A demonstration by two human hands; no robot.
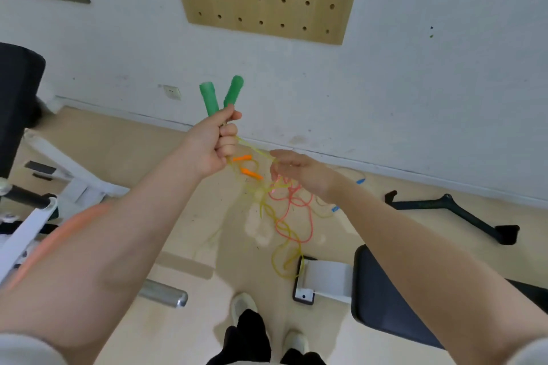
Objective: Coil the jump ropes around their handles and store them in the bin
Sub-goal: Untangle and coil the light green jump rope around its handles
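Observation:
My left hand (215, 142) grips two green jump-rope handles (221, 95) side by side, their tops pointing up. A yellow-green rope (255, 151) runs from below that fist to my right hand (299, 169), whose fingers pinch the strand. The rest of the yellow rope (284, 261) hangs down and loops on the floor. Two orange handles (247, 166) and their pink-orange rope (296, 210) lie tangled on the floor below my hands. No bin is in view.
A blue-ended rope (360, 181) lies near the wall. A black bench pad (394, 299) with a white bracket (326, 278) stands at right, a black metal frame (453, 210) beyond it. White gym equipment (38, 210) sits at left. My shoes (246, 305) are below.

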